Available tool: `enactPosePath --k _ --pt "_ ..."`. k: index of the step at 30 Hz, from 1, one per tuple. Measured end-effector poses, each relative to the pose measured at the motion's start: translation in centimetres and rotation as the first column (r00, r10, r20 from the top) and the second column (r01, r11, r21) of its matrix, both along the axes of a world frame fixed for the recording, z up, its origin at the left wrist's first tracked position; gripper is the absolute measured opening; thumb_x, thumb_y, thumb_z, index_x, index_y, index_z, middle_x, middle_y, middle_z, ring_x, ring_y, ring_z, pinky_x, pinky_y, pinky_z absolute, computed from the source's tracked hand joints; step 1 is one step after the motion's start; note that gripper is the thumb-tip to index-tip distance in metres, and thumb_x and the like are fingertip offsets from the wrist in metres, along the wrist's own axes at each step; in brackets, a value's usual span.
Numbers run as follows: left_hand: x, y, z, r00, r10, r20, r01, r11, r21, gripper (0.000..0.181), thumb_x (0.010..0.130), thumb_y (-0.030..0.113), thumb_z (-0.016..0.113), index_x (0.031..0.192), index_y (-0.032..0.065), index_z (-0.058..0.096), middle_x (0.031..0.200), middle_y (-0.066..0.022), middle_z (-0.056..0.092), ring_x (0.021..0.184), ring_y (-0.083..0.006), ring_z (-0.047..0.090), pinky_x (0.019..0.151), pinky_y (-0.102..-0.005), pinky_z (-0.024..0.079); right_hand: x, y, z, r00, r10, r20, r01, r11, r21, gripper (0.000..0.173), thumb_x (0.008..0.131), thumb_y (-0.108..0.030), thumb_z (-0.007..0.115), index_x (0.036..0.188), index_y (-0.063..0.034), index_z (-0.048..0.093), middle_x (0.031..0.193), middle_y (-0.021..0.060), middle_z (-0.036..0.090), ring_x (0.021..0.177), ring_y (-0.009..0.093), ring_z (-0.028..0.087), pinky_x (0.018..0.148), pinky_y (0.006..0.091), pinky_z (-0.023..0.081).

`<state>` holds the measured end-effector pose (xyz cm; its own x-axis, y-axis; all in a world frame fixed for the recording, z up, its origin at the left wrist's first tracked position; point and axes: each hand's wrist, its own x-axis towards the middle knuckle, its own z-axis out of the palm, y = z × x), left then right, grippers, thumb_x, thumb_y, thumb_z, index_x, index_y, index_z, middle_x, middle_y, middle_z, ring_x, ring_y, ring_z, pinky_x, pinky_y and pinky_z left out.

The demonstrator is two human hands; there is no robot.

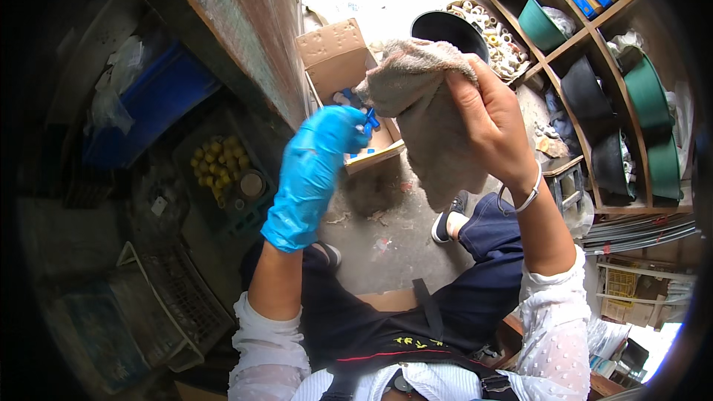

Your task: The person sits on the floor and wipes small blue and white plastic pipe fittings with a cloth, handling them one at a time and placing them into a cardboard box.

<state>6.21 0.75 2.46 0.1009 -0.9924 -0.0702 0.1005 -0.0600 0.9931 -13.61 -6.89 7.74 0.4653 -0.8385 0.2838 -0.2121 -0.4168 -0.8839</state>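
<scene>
My right hand (490, 117), bare with a bangle at the wrist, pinches a greyish-brown cloth (440, 128) between thumb and fingers; the cloth hangs down in folds. To its left is my left hand (323, 145) in a blue disposable glove, slightly blurred, its fingers curled towards the cloth. Whether those fingers hold anything cannot be told. Beyond the hands an open cardboard box (334, 50) stands on the floor, with blue and white plastic fittings (372, 118) in it. The cloth and the glove hide part of the box.
Behind the cloth stand a black bucket (445, 28) and a tray of cream pipe fittings (501, 47). Wooden shelves (568, 44) with green and black bins line the right. A worn wooden panel (250, 16), a blue crate (150, 106) and yellow round items (220, 161) are at left.
</scene>
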Motion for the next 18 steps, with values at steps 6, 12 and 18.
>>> enactPosePath --k 6,12,18 --pt "-2.9 0.0 -1.1 0.997 0.078 -0.030 -0.080 0.992 -0.096 0.032 0.086 0.014 0.061 0.115 0.0033 0.054 0.104 -0.0043 0.060 0.091 -0.0089 0.053 0.081 -0.0244 0.044 0.8 1.9 -0.8 0.995 0.070 0.072 -0.070 0.998 -0.004 0.027 0.096 -0.014 0.042 0.116 0.0007 0.051 0.105 0.0042 0.056 0.098 0.009 0.049 0.088 0.0225 0.037" --pt "-4.1 -0.6 -0.8 0.965 0.261 -0.040 -0.259 0.910 -0.324 0.021 0.087 0.011 0.059 0.107 0.0039 0.057 0.099 -0.0065 0.062 0.088 -0.0113 0.057 0.077 -0.0258 0.047 -1.2 2.1 -1.9 0.959 0.005 -0.284 0.103 0.925 0.364 0.047 0.088 -0.020 0.057 0.128 -0.0050 0.039 0.108 0.0082 0.051 0.102 0.016 0.051 0.088 0.0335 0.044" --pt "-3.1 -0.6 -0.9 0.890 0.104 0.443 0.109 0.897 -0.429 0.020 0.079 0.010 0.068 0.096 0.0033 0.059 0.081 -0.0037 0.059 0.071 -0.0088 0.054 0.064 -0.0239 0.047 -0.8 1.8 -1.7 0.889 0.250 -0.383 -0.367 0.890 -0.271 0.073 0.069 -0.024 0.071 0.131 -0.0055 0.037 0.128 0.0167 0.043 0.118 0.033 0.041 0.101 0.0393 0.032"
